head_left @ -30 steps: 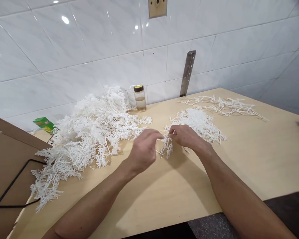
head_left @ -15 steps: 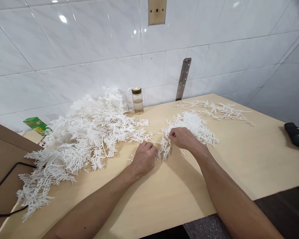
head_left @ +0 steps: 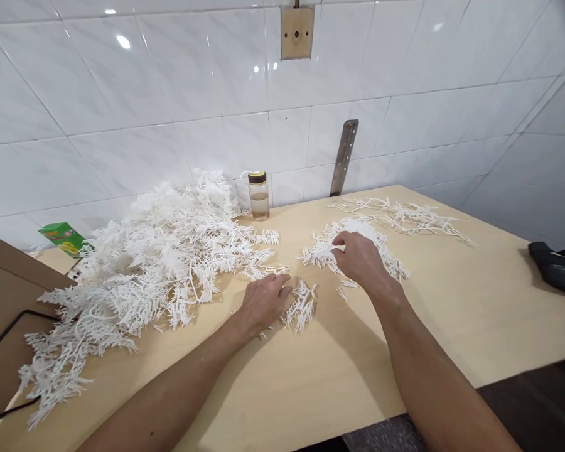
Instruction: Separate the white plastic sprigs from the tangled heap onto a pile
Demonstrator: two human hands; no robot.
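Note:
A large heap of white branching pieces covers the left of the wooden table. My left hand is low over the table at the heap's right edge, thumb and fingers curved around part of a white sprig; the exact contact is hidden. Just right of it lies a small white sprig. Over the smaller pile of white bits is my right hand, with thumb and index finger apart and nothing visible between them. Bare white stems lie behind, toward the back right.
A lidded bottle of liquid stands near the tiled wall, left of an upright metal bracket. A green packet and a cardboard box are at the left. Something black rests at the right edge.
My right hand has moved right, away from the small sprig, and its fingers have opened. My left hand has shifted slightly left and loosened. The small sprig now lies nearer the front edge.

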